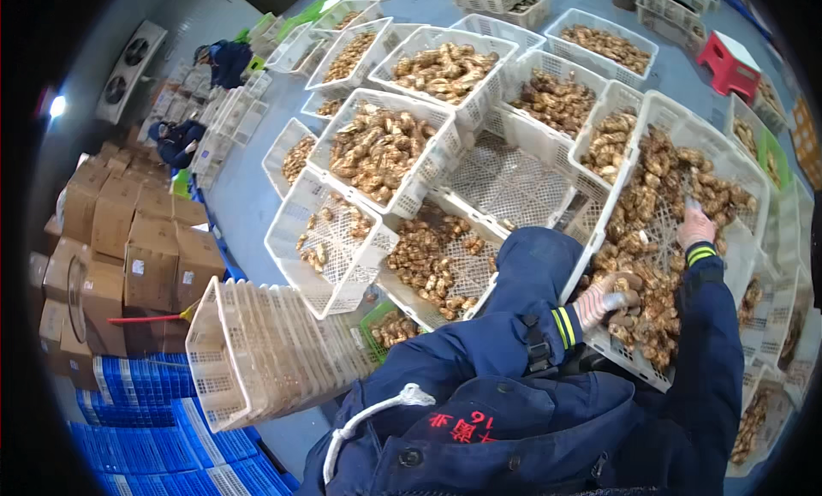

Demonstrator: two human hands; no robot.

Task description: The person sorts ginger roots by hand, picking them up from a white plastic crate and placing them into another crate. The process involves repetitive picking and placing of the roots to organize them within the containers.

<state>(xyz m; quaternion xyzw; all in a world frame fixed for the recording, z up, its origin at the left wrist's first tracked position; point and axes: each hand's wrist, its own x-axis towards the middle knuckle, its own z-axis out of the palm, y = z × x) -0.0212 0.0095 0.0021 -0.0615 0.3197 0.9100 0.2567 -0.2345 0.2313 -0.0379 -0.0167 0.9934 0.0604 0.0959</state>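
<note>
A large white mesh crate (758, 172) stands in front of me on the right, with knobby brown lumps (638, 256) like ginger roots or mushrooms spread over its floor. My left hand (592, 306), in a pale striped glove with grey on its fingers, is closed round one brown lump at the crate's near left side. Farther right, my right hand (695, 228) reaches down among the lumps with its fingers drawn together. Something thin and grey shows at its fingertips; I cannot make out whether that is a tool or the glove.
Crates of similar lumps surround me, including a full crate (445, 123) and a near-empty crate (548, 175). Nested white crates (282, 342) lie at left, beside blue crates (171, 449) and cardboard boxes (150, 260). A red stool (728, 66) stands far right. Two people (175, 143) work far left.
</note>
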